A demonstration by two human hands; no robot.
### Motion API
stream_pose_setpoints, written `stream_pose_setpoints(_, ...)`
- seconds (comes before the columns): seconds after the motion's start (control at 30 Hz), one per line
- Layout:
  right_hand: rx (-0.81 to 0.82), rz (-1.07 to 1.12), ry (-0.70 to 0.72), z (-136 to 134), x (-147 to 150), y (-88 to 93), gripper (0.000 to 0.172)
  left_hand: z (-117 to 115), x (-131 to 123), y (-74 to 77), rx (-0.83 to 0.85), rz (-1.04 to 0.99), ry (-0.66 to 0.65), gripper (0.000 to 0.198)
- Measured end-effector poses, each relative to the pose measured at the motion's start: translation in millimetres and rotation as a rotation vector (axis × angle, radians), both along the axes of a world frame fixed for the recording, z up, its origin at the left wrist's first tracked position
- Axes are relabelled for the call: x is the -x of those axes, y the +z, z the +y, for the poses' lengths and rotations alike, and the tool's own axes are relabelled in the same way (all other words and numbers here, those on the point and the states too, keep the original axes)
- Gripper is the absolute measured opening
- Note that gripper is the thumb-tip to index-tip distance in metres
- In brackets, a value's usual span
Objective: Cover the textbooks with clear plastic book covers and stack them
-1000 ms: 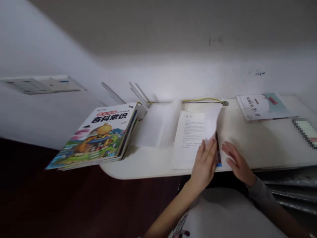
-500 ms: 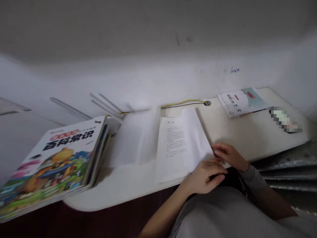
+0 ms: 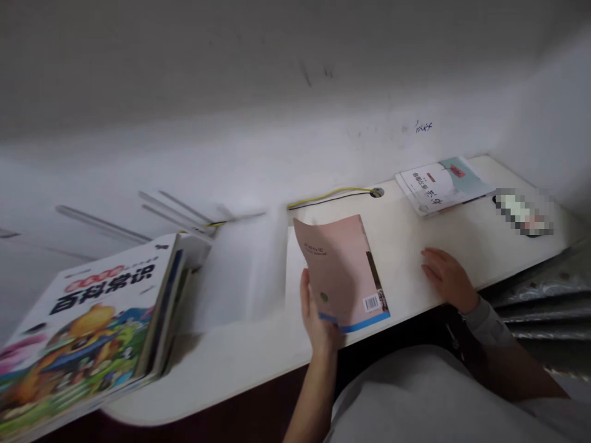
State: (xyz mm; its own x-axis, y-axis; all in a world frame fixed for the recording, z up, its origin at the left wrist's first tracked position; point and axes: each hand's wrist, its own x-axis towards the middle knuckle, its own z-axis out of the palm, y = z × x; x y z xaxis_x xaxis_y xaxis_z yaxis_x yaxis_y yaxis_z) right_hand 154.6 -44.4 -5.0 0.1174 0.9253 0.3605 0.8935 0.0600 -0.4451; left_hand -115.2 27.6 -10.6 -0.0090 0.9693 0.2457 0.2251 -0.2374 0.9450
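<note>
A thin book with a pink back cover [image 3: 339,271], a blue strip along its bottom and a barcode lies before me on the table. My left hand [image 3: 318,317] grips its lower left edge, where the cover curls up; part of that hand is hidden. To the right of the book, my right hand [image 3: 447,277] is over the tabletop, empty, with its fingers loosely bent and apart. A translucent white sheet [image 3: 237,271] lies left of the book.
A stack of books with a colourful cartoon cover [image 3: 101,332] stands at the left. A white-and-teal booklet [image 3: 441,184] lies at the back right, near a blurred-out phone [image 3: 521,212]. A yellow cable [image 3: 327,195] enters a hole by the wall.
The open printed pages have given way to the pink back cover. My left hand has moved left to the book's edge, and my right hand has come away from the book.
</note>
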Motion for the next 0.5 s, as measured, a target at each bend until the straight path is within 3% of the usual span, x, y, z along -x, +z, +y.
stream_pose_setpoints(0.07, 0.052, -0.204, -0.053, -10, -12, -7.3, 0.045, -11, -14, 3.3, -0.06, 0.202, -0.057, 0.056)
stream_pose_setpoints(0.13, 0.113, -0.311, -0.067, -19, -18, -15.4, 0.05, -18, -32, 11.4, -0.139, 0.449, -0.217, 0.059)
stream_pose_setpoints(0.3, 0.135, -0.335, -0.061, -29, -18, -26.5, 0.047, -24, -87, 26.2, -0.329, 0.956, -0.519, 0.07)
stream_pose_setpoints(0.5, 0.114, -0.226, -0.068, -24, -19, -23.7, 0.042, -28, -126, 15.9, -0.331, 1.2, -0.551, 0.062)
